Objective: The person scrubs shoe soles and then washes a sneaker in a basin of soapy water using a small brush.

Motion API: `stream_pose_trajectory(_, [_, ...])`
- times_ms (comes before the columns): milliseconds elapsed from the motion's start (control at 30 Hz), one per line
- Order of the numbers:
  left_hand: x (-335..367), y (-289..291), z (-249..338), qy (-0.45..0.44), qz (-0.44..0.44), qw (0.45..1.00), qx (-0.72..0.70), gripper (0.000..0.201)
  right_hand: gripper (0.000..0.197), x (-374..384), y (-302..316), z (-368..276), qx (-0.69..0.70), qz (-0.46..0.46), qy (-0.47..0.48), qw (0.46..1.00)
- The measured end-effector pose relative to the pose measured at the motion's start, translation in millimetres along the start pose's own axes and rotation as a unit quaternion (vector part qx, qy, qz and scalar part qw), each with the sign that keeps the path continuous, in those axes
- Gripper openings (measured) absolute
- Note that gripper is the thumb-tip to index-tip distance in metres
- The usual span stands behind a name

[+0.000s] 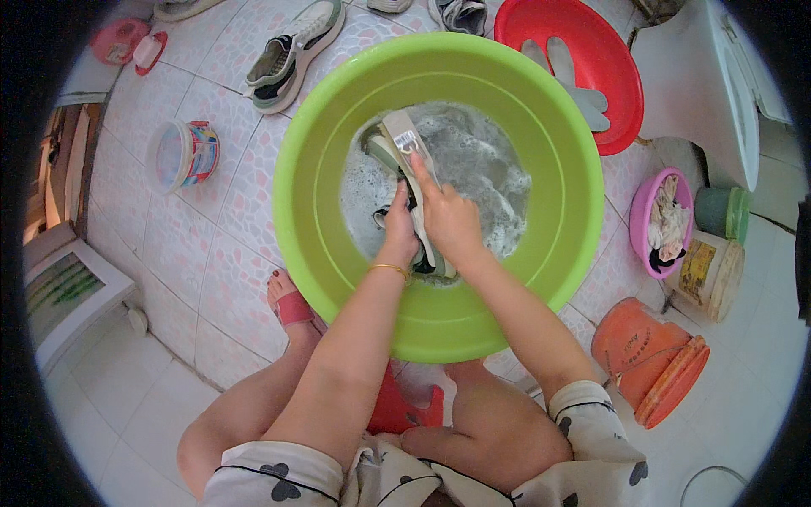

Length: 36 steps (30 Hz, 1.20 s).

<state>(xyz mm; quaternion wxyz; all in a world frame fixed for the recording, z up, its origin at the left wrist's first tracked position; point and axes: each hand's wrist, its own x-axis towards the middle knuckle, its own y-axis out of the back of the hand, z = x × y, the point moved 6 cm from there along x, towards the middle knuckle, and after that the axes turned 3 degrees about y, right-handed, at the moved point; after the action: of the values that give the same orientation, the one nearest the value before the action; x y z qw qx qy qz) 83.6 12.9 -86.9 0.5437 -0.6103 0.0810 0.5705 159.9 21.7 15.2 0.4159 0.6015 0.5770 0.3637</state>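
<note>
A large green basin [541,127] holds soapy water [486,165]. A grey and white sneaker [397,139] lies tilted in it, sole toward me. My left hand [399,228] grips the shoe's side, a gold bracelet on its wrist. My right hand [448,215] presses on the sole, fingers closed over something I cannot make out.
A red basin [612,72] with insoles [579,80] sits at the back right. Another sneaker [291,55] lies on the tiled floor at the back left, near a lidded plastic tub [182,154]. A pink bowl [663,221], jars [710,270] and an orange bucket [646,355] stand right.
</note>
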Motion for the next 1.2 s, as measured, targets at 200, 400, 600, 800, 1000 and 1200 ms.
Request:
stream_pose_trajectory(200, [-6.1,-4.8,-4.1,-0.009,0.037,0.999,-0.022,0.041,0.070,-97.7,12.8,20.4,-0.068,-0.109,0.008,0.992])
stream_pose_trajectory(400, [1.4,11.0,-7.1,0.010,0.043,0.999,0.001,0.039,0.078,-101.6,21.9,14.4,-0.063,-0.199,0.061,0.976])
stream_pose_trajectory(600, [-3.4,-23.5,-0.1,-0.043,0.005,0.999,-0.006,0.039,0.073,10.2,2.5,-5.5,-0.062,-0.041,0.054,0.996])
stream_pose_trajectory(800, [-7.4,-34.4,14.3,-0.036,0.060,0.998,-0.010,0.033,0.071,-72.4,19.8,4.5,-0.011,-0.114,0.003,0.993])
stream_pose_trajectory(1000, [-7.3,-22.8,17.4,-0.046,0.092,0.994,-0.026,0.040,0.069,-99.8,33.2,9.5,-0.019,-0.166,-0.039,0.985])
stream_pose_trajectory(1200, [-11.3,-32.1,9.8,-0.045,0.071,0.996,-0.024,0.036,0.060,-7.3,10.7,34.6,0.048,-0.049,-0.052,0.996])
